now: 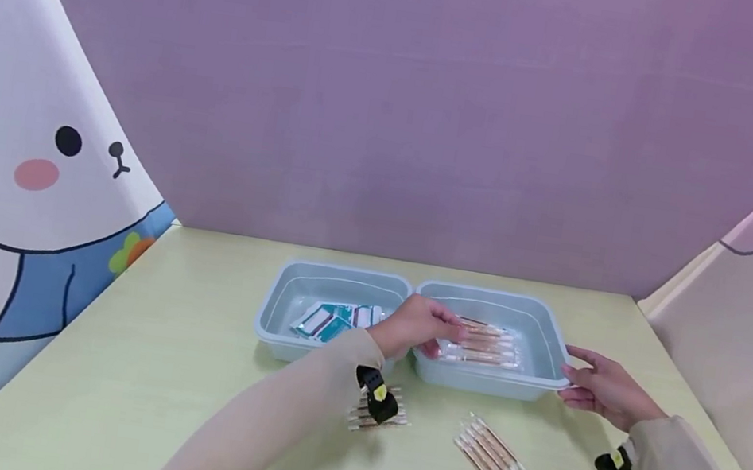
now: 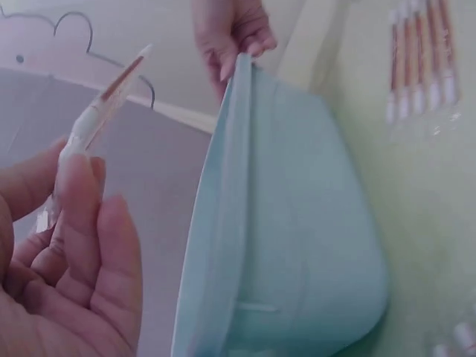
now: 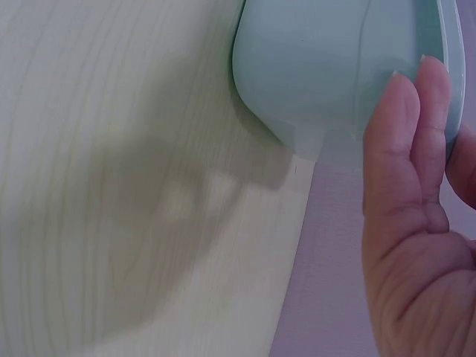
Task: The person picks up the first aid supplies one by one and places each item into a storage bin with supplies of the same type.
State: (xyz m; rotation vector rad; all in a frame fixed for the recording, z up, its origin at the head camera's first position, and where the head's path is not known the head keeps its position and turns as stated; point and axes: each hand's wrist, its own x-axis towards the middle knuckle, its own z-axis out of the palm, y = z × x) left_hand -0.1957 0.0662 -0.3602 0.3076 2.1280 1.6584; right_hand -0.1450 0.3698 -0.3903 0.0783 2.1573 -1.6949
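In the left wrist view, my left hand (image 1: pixel 416 326) pinches a clear packet of cotton swabs (image 2: pixel 123 79) between thumb and fingers. That hand is over the left part of the right-hand pale blue plastic basin (image 1: pixel 472 378). Cotton swabs (image 1: pixel 487 347) show just beyond its fingertips; whether all belong to the held packet cannot be told. At the basin's right end, my right hand (image 1: pixel 607 390) holds the rim, its fingers (image 3: pixel 394 141) along the outer wall and its thumb on the rim side.
A second pale blue basin (image 1: pixel 281 346) stands on the left, with several teal-and-white packets (image 1: pixel 328 321) inside. On the table before the basins lie two swab packets, one (image 1: pixel 493 458) at right and another (image 1: pixel 365 418) partly behind the left wrist camera. A purple backdrop (image 1: pixel 394 109) rises behind.
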